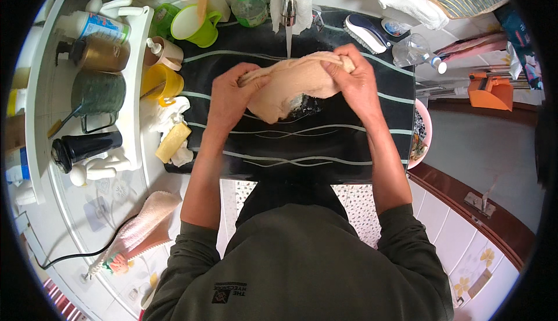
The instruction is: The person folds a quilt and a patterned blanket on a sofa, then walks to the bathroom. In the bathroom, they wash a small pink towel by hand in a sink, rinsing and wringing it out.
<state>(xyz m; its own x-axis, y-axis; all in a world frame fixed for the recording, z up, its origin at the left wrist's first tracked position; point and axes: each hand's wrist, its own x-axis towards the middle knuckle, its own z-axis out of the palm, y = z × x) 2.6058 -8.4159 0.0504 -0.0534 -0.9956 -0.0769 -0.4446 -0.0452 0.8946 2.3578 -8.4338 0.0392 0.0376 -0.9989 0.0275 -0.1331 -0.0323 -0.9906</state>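
Note:
A wet beige cloth (292, 79) is stretched between my two hands over the black sink counter (279, 146). My left hand (233, 94) pinches its left end between thumb and fingers. At the other end my right hand (355, 79) grips a bunched edge, thumb on the near side. Water (289, 39) runs from the chrome faucet (288, 11) behind the cloth's upper edge. Below the cloth, whitish suds or water show on the dark basin surface (305, 105). The cloth hides most of the basin.
A navy-and-white scrub brush (368, 33) and a clear plastic bottle (414, 52) lie at the back right. On the left are a green mug (196, 26), a yellow cup (163, 83) and a yellow soap bar (173, 142). A pink basin (423, 133) stands beyond the right edge.

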